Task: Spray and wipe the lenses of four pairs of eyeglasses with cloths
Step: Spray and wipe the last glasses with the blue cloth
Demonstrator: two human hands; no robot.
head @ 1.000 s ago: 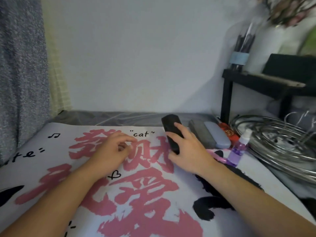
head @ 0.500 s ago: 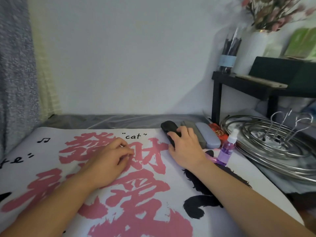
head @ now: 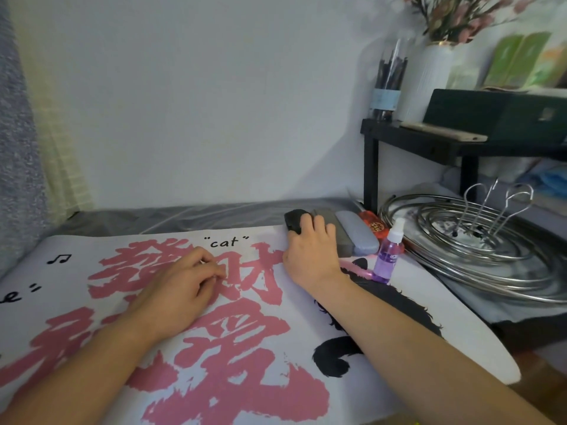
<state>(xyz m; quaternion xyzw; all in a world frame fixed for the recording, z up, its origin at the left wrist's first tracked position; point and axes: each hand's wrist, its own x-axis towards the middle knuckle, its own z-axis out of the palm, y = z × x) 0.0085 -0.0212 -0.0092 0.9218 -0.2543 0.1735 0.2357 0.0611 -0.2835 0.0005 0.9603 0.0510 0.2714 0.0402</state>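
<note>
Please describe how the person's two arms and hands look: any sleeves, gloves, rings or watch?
Both forearms are bare as far as the view shows; no sleeves appear. The left hand and right hand wear no gloves. No ring, watch or bracelet is visible on either wrist or on the fingers that show.

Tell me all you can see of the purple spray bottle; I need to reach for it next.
The purple spray bottle is small, of clear violet-tinted plastic, with a white pump nozzle on top and a faint white label. It stands upright at the right edge of the printed mat, beside the blue-grey case. No hand touches it; a pink item lies at its base.
</note>
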